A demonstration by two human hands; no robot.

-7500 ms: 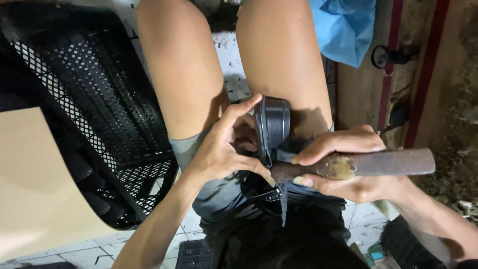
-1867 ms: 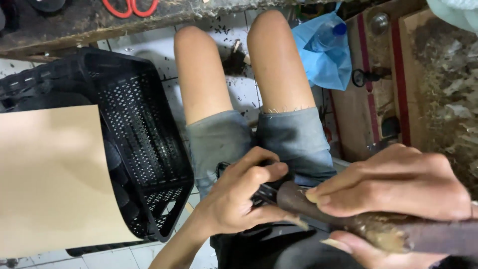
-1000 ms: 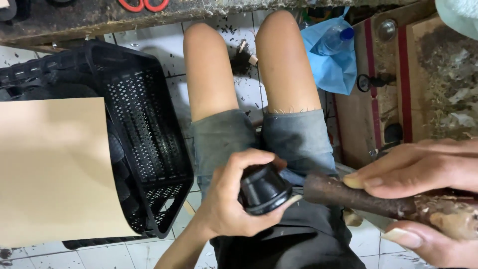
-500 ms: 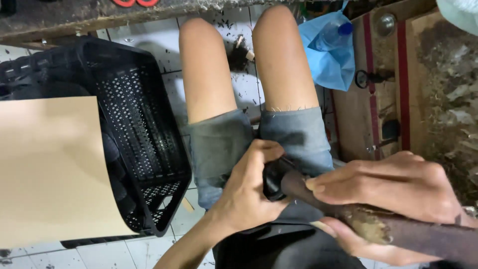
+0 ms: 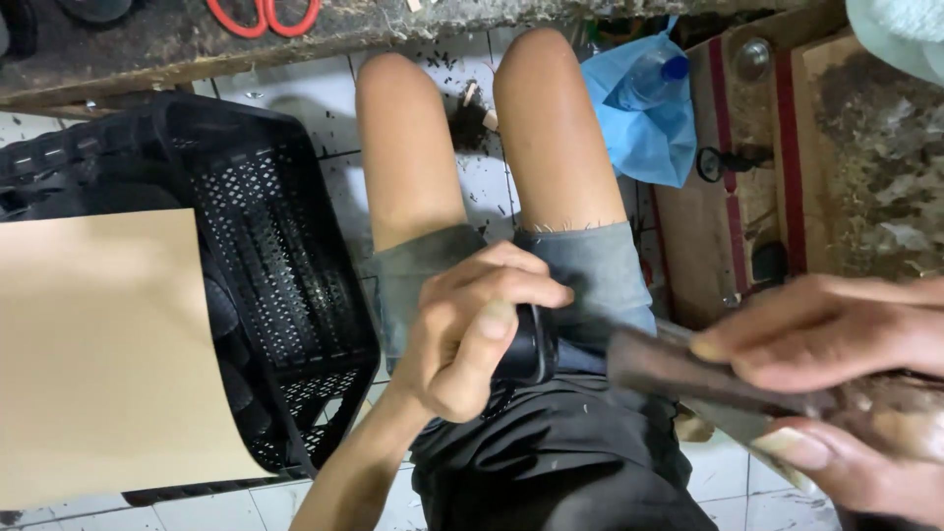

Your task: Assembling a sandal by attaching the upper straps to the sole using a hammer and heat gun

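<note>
Your left hand (image 5: 472, 334) is curled tight around a small black rubbery piece (image 5: 526, 344), fingers wrapped over its top and thumb pressed on its near side, holding it over your lap just above the hem of your grey shorts (image 5: 590, 280). Your right hand (image 5: 836, 383) is closed around a long, dirty tool (image 5: 688, 374) with a worn brown handle, fingers on top and thumb beneath; the tool's dark end points left and sits just beside the black piece (motion blur keeps you from telling whether they touch). Both hands are above your thighs, with your bare knees pointing toward the tiled floor (image 5: 324, 147). To your left on the floor stands a black perforated plastic crate (image 5: 275, 256), and a tan sheet of cardboard (image 5: 98, 344) lies across its left part. Beyond your right knee a blue plastic bag (image 5: 639, 138) with a clear bottle (image 5: 649, 79) in it lies on the floor beside wooden boards (image 5: 728, 197). Red-handled scissors (image 5: 264, 14) rest on the grimy ledge at the top edge.
</note>
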